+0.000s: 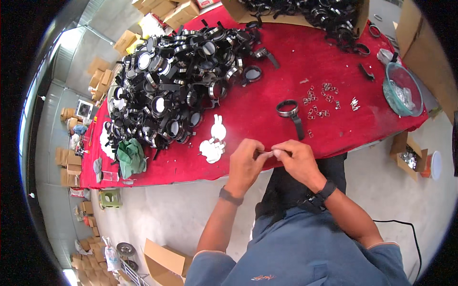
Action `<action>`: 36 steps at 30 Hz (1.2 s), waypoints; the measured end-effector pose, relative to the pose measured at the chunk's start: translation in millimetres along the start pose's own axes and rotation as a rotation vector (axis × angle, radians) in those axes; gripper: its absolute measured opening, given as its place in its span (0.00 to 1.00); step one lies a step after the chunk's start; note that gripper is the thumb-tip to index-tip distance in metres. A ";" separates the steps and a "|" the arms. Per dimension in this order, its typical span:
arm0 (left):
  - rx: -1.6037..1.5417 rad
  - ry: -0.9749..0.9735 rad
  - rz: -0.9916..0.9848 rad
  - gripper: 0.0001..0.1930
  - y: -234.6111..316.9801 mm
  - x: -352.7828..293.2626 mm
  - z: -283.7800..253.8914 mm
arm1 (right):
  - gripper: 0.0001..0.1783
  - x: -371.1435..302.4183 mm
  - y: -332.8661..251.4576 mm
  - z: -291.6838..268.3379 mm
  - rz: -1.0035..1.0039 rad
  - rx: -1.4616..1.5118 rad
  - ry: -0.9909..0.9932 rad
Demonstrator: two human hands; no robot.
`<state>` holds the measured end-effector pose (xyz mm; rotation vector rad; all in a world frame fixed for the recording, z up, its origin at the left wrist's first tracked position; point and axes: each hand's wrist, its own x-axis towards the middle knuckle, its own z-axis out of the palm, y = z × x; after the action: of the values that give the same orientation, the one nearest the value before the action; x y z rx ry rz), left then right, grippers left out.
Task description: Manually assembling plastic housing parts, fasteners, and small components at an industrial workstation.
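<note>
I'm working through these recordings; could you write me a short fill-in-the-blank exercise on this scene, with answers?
1. The tablecloth is coloured ____.
2. The hand nearer the white pieces is the person's ____ one.
3. The bowl stands to the ____ of the black heap.
4. The crumpled cloth beside that heap is coloured ____.

Missing words: red; left; right; green.

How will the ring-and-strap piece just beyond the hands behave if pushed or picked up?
The black strap likely flexes: it looks thin and flat. The round rim may be slippery, since it looks smooth and shiny. Rolling seems unlikely while the ring lies with its opening up, strap trailing.
</note>
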<state>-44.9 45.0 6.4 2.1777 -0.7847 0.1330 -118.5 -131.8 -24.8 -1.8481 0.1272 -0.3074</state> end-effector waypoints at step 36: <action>-0.701 -0.374 -0.352 0.35 -45.7 126.6 59.2 | 0.09 94.1 22.0 -46.5 0.047 -0.223 0.445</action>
<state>73.7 -37.7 -20.6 1.6350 -0.5200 -0.6511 -39.5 -204.2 -19.7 -1.9661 0.5280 -0.6917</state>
